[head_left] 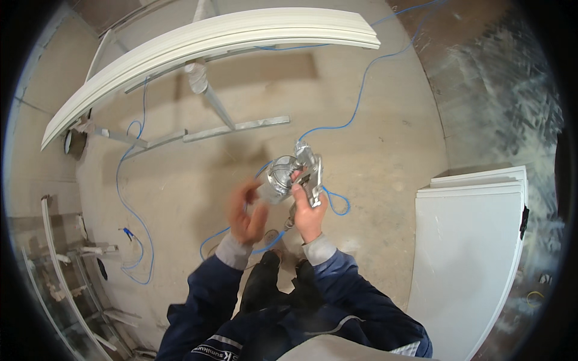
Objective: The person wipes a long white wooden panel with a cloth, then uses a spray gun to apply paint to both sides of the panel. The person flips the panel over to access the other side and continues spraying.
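Observation:
A metallic spray gun (309, 173) with a cup (279, 179) at its left side is in front of me, above the floor. My right hand (308, 210) is closed around the gun's handle, and a blue air hose (276, 239) joins it at the bottom. Just left of the cup is my left hand (247, 213), smeared by motion. Its thumb stands apart from the fingers, and I make out nothing between them. Whether its fingertips touch the cup I cannot tell.
A long white moulded panel (241, 31) rests on a metal stand (220, 108) ahead. White panels (466, 253) are stacked at the right. Another blue hose (123, 192) snakes over the floor at left, near a metal rack (84, 289). Hose loops lie around my feet.

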`<action>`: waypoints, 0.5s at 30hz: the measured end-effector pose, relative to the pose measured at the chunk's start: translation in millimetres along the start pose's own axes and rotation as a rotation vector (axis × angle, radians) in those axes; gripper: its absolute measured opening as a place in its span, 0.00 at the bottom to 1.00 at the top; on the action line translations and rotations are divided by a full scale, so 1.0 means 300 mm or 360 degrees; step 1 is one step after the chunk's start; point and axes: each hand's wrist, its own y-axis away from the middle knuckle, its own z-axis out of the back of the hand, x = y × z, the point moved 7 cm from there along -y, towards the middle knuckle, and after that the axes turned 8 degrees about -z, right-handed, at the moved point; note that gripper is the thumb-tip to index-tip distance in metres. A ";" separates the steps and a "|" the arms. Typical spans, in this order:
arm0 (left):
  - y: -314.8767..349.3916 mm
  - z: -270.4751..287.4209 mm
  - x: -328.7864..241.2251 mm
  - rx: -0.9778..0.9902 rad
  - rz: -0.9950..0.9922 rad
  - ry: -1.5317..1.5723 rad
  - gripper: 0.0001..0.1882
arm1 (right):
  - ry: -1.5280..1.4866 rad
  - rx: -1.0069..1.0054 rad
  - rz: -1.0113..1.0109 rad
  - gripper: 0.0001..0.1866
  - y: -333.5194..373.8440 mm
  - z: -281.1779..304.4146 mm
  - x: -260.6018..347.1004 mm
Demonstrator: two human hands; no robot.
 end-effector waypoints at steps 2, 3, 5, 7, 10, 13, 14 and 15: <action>0.087 0.022 -0.013 -0.0389 -0.0529 0.0128 0.28 | -0.0250 -0.0037 -0.0070 0.21 -0.057 0.026 0.081; 0.135 -0.035 0.039 -0.0282 -0.0390 -0.0023 0.30 | -0.0352 -0.0054 -0.0060 0.22 -0.083 0.039 0.121; 0.256 -0.209 0.141 0.0030 -0.0207 -0.0083 0.31 | -0.0368 -0.0060 0.0065 0.23 -0.124 0.086 0.214; 0.407 -0.452 0.320 0.0790 0.0398 0.0363 0.30 | -0.0249 -0.0094 0.0210 0.24 -0.176 0.150 0.310; 0.653 -0.595 0.589 0.1389 0.1063 0.0160 0.24 | -0.0049 -0.0103 0.0526 0.26 -0.292 0.255 0.472; 0.796 -0.437 0.843 0.1236 0.1125 -0.0315 0.19 | 0.0159 -0.0229 0.0863 0.25 -0.448 0.384 0.592; 0.836 -0.336 0.940 0.1167 0.1209 -0.0472 0.15 | 0.0170 -0.0289 0.0925 0.24 -0.507 0.420 0.593; 0.841 -0.250 1.034 0.1092 0.1160 -0.0635 0.14 | 0.0139 -0.0355 0.0959 0.23 -0.574 0.451 0.575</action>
